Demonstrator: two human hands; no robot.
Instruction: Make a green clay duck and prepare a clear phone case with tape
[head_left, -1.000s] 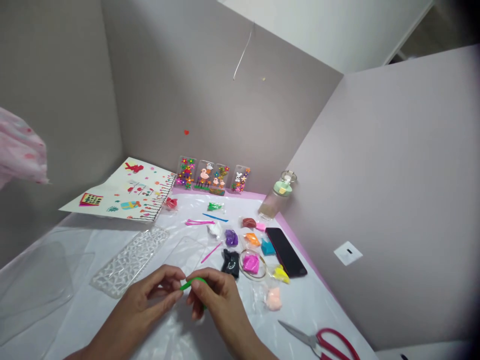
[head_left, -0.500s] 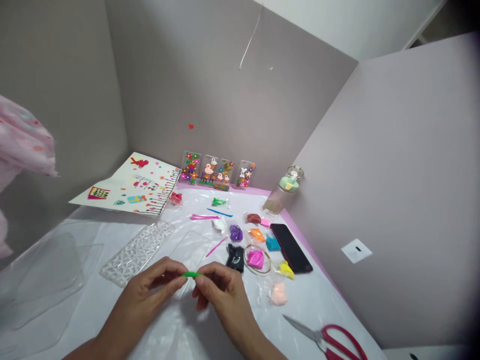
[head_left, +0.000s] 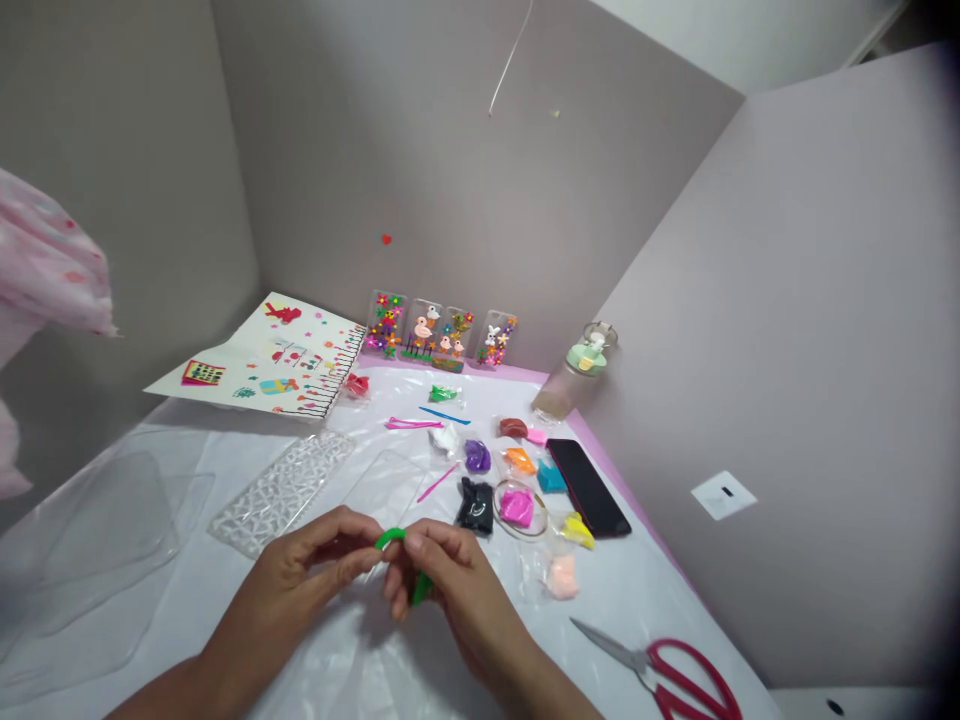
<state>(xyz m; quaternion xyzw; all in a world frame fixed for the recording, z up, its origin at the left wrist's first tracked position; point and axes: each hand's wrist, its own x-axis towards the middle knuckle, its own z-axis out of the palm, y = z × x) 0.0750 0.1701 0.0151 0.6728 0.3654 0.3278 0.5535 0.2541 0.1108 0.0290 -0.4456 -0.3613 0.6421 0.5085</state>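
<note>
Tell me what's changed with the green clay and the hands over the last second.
The green clay strip, held straight between the fingertips half a second ago, is now bent into an arch, with more green showing under the right hand. The left hand still pinches its end. The bagged clay pieces, phone and scissors have not moved.

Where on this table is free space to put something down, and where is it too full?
Bare white cover lies between the peach clay bag and the red scissors. Another free patch lies between the patterned clear case and the pink tools. It is crowded around the clay bags: black, magenta, purple, beside the phone.
</note>
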